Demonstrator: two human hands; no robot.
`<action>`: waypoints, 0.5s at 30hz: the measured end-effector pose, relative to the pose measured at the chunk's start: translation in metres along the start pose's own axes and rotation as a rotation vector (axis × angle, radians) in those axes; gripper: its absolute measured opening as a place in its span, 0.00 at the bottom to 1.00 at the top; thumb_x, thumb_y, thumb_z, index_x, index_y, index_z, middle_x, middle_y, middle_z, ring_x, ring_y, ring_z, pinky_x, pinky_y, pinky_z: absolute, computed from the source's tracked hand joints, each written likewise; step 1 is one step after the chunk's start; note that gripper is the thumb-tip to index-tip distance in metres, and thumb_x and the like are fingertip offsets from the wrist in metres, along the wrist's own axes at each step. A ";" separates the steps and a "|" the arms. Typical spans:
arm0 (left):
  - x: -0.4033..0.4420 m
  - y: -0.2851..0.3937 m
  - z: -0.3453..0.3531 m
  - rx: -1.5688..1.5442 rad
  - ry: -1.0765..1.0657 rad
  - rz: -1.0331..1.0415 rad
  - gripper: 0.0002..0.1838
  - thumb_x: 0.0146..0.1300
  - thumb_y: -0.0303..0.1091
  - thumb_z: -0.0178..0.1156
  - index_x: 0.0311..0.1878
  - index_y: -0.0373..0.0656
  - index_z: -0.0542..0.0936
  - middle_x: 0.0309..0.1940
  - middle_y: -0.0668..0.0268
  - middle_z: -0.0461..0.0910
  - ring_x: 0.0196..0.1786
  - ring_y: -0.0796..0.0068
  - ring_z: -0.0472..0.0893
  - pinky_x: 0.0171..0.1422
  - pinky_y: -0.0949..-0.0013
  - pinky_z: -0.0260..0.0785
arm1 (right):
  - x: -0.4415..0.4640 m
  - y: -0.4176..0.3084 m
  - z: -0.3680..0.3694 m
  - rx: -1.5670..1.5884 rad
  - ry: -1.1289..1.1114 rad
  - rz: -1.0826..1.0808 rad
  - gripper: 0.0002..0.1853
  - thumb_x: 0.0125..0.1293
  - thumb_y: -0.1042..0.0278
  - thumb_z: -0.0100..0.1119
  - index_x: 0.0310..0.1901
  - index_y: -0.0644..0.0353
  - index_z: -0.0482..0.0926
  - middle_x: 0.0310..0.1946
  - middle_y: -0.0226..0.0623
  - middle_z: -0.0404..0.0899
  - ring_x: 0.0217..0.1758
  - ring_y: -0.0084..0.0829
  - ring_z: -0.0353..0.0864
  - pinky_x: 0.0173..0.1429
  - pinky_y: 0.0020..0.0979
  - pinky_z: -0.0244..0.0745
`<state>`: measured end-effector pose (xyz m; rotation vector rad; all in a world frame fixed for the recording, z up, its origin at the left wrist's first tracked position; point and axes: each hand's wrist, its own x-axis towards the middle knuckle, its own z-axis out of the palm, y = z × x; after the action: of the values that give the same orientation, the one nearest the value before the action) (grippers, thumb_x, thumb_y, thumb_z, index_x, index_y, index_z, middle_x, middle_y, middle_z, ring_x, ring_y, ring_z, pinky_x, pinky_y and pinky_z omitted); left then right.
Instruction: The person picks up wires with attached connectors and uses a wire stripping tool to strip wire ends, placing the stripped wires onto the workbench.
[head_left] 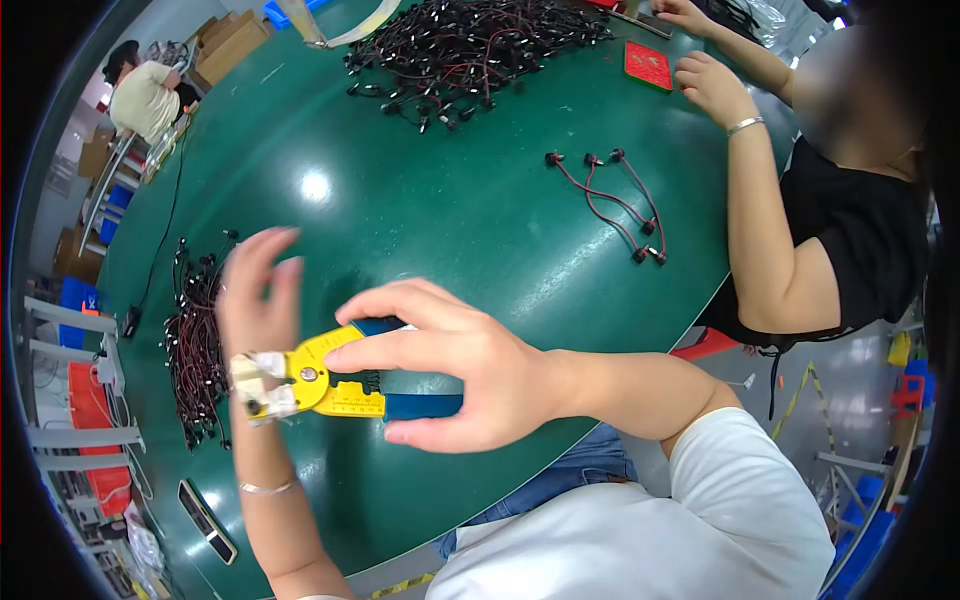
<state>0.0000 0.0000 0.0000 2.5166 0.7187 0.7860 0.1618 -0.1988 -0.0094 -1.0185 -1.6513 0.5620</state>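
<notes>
Yellow-headed, blue-handled pliers [312,392], mid-left of frame: fingers of my right hand [485,370] grip them; left hand [256,312] blurred, fingers spread.

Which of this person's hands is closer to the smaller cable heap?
Left. The left hand, motion-blurred, is raised right beside the smaller cable heap in this view; the right hand is farther off, gripping the yellow-and-blue pliers.
</notes>
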 end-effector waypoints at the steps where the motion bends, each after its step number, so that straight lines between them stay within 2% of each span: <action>1: 0.011 0.021 0.026 0.073 -0.036 0.179 0.23 0.55 0.22 0.64 0.57 0.45 0.79 0.58 0.57 0.75 0.62 0.59 0.74 0.65 0.64 0.68 | 0.003 -0.001 -0.003 -0.003 0.108 -0.109 0.35 0.48 0.67 0.72 0.62 0.58 0.74 0.65 0.53 0.65 0.65 0.49 0.68 0.67 0.48 0.63; 2: 0.017 0.035 0.056 -0.104 -0.047 0.330 0.24 0.54 0.26 0.65 0.57 0.45 0.79 0.61 0.58 0.73 0.64 0.58 0.71 0.66 0.63 0.66 | 0.004 -0.002 -0.005 -0.006 0.214 -0.218 0.35 0.48 0.68 0.72 0.61 0.61 0.74 0.64 0.56 0.65 0.63 0.50 0.69 0.66 0.47 0.64; 3: 0.019 0.064 0.084 -0.311 -0.141 0.395 0.27 0.54 0.14 0.59 0.59 0.41 0.75 0.62 0.58 0.71 0.65 0.61 0.71 0.66 0.65 0.67 | 0.001 -0.010 -0.013 0.002 0.329 -0.319 0.34 0.47 0.69 0.72 0.60 0.64 0.74 0.63 0.60 0.65 0.61 0.52 0.70 0.65 0.45 0.64; 6: 0.032 0.122 0.157 0.011 -0.206 0.632 0.29 0.56 0.30 0.66 0.63 0.50 0.73 0.67 0.57 0.66 0.68 0.50 0.65 0.70 0.54 0.62 | -0.001 -0.019 -0.020 -0.018 0.466 -0.301 0.34 0.45 0.70 0.72 0.58 0.62 0.76 0.62 0.57 0.66 0.60 0.51 0.70 0.64 0.45 0.65; 8: 0.035 0.149 0.193 -0.031 -0.195 0.717 0.28 0.58 0.41 0.65 0.63 0.53 0.73 0.68 0.56 0.64 0.70 0.47 0.62 0.71 0.50 0.60 | -0.001 -0.020 -0.026 -0.034 0.528 -0.307 0.34 0.44 0.71 0.73 0.58 0.61 0.77 0.61 0.56 0.66 0.59 0.50 0.70 0.63 0.45 0.65; 12: 0.035 0.176 0.228 -0.081 -0.225 0.770 0.26 0.61 0.44 0.62 0.63 0.50 0.72 0.70 0.54 0.61 0.72 0.47 0.60 0.71 0.49 0.59 | -0.002 -0.021 -0.031 -0.136 0.507 -0.323 0.35 0.46 0.71 0.72 0.59 0.66 0.74 0.61 0.64 0.66 0.60 0.50 0.70 0.64 0.44 0.66; 15: 0.031 0.175 0.230 -0.107 -0.446 0.716 0.26 0.63 0.43 0.61 0.62 0.46 0.72 0.69 0.53 0.62 0.72 0.47 0.59 0.72 0.48 0.58 | 0.000 -0.022 -0.031 -0.102 0.470 -0.236 0.33 0.48 0.73 0.71 0.59 0.68 0.74 0.60 0.62 0.67 0.60 0.49 0.70 0.64 0.43 0.66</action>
<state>0.2243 -0.1701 -0.0728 2.7027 -0.3858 0.4087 0.1835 -0.2145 0.0177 -0.9258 -1.3598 0.0700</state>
